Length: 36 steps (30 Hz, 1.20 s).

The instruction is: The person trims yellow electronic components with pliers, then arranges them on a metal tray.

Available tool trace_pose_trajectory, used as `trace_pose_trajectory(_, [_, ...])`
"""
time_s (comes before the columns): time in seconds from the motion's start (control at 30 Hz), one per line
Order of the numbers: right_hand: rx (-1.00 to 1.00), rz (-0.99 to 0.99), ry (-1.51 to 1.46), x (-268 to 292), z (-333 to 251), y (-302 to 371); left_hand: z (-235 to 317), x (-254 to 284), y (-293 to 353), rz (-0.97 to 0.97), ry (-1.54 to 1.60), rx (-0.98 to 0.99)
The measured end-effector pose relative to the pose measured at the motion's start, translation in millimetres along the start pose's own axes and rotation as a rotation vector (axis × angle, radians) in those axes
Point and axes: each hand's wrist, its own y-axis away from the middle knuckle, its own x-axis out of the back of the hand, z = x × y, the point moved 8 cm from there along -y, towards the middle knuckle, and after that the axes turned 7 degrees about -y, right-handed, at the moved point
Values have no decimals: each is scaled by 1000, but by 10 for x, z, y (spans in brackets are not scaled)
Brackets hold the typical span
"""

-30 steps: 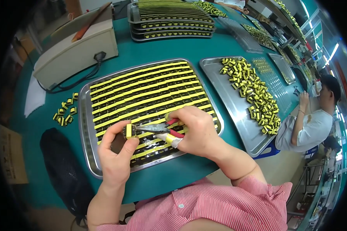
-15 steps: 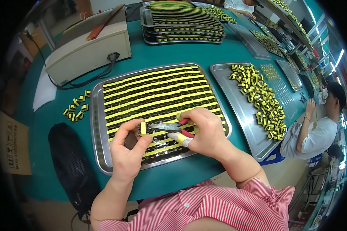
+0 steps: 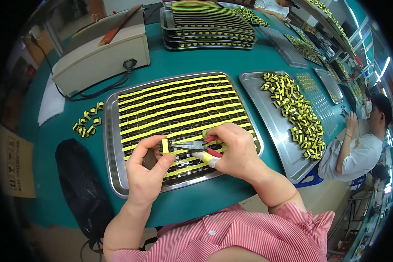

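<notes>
Between the thumb and fingers of my left hand (image 3: 145, 174) is a small transformer (image 3: 165, 146), black with a yellow tape band. My right hand (image 3: 236, 150) grips red-handled needle-nose pliers (image 3: 190, 145), whose tips meet the transformer's right side. Pale and yellow wraps cover some right fingertips. Both hands are over a metal tray (image 3: 111, 144) lined with rows of the same yellow-and-black transformers (image 3: 179, 102). My left palm and fingers hide part of the near rows.
A second metal tray (image 3: 273, 144) on the right bears a loose heap of transformers (image 3: 294, 113). Several loose ones (image 3: 87, 120) lie left. Behind are stacked full trays (image 3: 209, 37) and a beige machine (image 3: 102, 61) with a power cable. A black bag (image 3: 81, 187) lies front left; a co-worker (image 3: 358, 144) sits right.
The view has shifted very slightly. My hands, the transformer and the pliers keep nearly the same pose, with the plier tips still at the transformer.
</notes>
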Motion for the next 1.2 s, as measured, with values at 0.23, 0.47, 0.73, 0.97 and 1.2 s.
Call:
trace_pose_trajectory(0.23, [-29,-11,21,40,19,2,88,-20,11,-26,-78,-35])
trace_pose_trajectory(0.47, [-81,0,85,27,46,29,-44,-43,-10,-32,-34,57])
trace_pose_trajectory(0.73, [-87,-41,91,2,62,16,-10,-51,12,-45,-112,21])
trace_pose_trajectory(0.97, [-110,-49,8,-49,82,17,-78,-41,9,-26,-47,37])
trace_pose_trajectory(1.2, [-110,-59,49,-15,53,22,-102,-36,1,-33,4,66])
